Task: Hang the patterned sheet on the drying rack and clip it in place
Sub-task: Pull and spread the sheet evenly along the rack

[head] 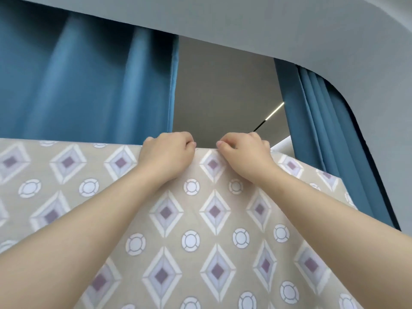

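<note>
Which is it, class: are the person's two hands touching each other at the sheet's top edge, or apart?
Apart. The head view shows grey wall between the left hand and right hand; each grips the patterned sheet separately.

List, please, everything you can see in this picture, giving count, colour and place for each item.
beige cotton-like patterned sheet with purple-and-white diamonds and white rings: one, beige, draped across the lower half, top edge level with the hands; whatever carries it is hidden.
blue pleated fabric curtains: two panels, blue, upper left and right behind the sheet.
grey wall panel: one, grey, between the curtains.
pale grey ceiling: one, pale grey, across the top.
thin bright light strip: one, white, right of the wall panel.
clips: none visible.
left hand: one, gripping the sheet's top edge, centre.
right hand: one, gripping the same edge, just beside.
</note>
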Motion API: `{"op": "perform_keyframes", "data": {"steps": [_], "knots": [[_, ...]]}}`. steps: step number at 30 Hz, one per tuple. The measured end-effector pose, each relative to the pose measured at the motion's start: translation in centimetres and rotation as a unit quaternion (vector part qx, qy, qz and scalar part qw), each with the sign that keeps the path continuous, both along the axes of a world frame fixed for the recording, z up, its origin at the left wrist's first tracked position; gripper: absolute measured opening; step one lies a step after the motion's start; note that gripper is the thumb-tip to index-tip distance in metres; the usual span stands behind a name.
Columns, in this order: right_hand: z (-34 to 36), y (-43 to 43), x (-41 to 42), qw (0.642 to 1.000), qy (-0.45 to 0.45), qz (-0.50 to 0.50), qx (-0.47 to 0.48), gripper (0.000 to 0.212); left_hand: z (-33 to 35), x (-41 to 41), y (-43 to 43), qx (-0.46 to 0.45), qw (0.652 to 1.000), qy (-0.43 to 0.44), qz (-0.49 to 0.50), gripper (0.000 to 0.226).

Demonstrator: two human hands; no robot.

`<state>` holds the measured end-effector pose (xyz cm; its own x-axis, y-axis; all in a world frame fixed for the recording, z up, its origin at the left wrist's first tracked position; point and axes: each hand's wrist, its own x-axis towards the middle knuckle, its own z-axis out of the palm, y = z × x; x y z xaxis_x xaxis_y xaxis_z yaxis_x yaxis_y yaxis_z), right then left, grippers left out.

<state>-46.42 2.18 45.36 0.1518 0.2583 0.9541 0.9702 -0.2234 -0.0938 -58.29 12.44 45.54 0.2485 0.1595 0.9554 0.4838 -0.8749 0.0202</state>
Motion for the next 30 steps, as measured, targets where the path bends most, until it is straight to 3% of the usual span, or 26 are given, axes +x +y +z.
{"op": "perform_keyframes", "data": {"steps": [9, 14, 17, 20, 22, 26, 30], "knots": [[-0.7, 3.8, -4.6, 0.998, 0.004, 0.051, 0.021, 0.021, -1.7, -7.5, 3.8, 0.107, 0.99, -0.043, 0.082, 0.025], [-0.8, 5.0, -6.7, 0.997, -0.035, 0.062, 0.005, 0.027, -2.1, -10.9, 4.8, 0.05, 0.993, -0.065, 0.084, 0.03], [-0.9, 6.0, -7.9, 0.996, -0.047, 0.07, -0.019, 0.036, -1.8, -12.5, 5.9, 0.019, 0.993, -0.034, 0.111, 0.033], [-1.0, 6.8, -8.9, 0.995, -0.038, 0.085, -0.034, 0.038, -1.0, -14.4, 7.3, -0.082, 0.99, 0.019, 0.111, 0.032], [-1.1, 7.6, -9.7, 0.994, -0.05, 0.083, -0.049, 0.033, -0.6, -15.5, 8.1, -0.158, 0.986, 0.035, 0.043, 0.028], [-1.2, 10.3, -12.4, 0.99, -0.108, 0.048, -0.082, 0.033, 0.1, -16.1, 9.1, -0.143, 0.989, 0.045, -0.007, 0.026], [-0.5, 12.9, -15.0, 0.995, -0.093, -0.026, -0.017, 0.039, 1.9, -16.5, 9.9, -0.114, 0.989, 0.097, -0.007, 0.031]]}}
